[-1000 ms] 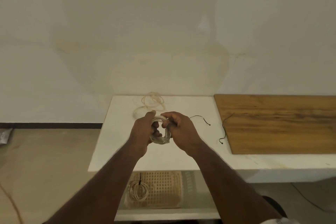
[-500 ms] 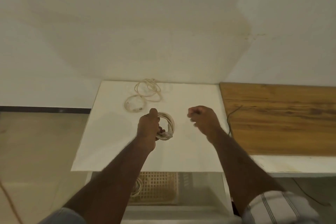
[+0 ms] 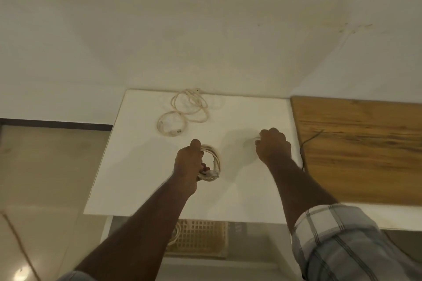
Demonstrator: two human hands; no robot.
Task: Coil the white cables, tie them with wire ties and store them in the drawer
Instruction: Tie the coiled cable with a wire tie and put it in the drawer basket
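Observation:
My left hand [image 3: 188, 164] is closed around a coiled white cable [image 3: 213, 162], holding it just above the white table top [image 3: 141, 178]. My right hand [image 3: 272, 146] is off to the right with its fingers curled, knuckles up and fingertips down on the table. What lies under those fingers is hidden. Two loose white cables [image 3: 182, 112] lie in loops at the back of the table. A thin black wire tie [image 3: 311, 139] lies across the left edge of the wooden board [image 3: 365, 155].
Below the table's front edge is an open drawer with a tan mesh basket [image 3: 201, 238]; a coiled cable [image 3: 174, 236] rests at its left side. The wall stands right behind the table. To the left is bare floor.
My hands have separated: the right let go of the coil and went right and down to the table. The left kept the coil. The camera tilted down and nearer.

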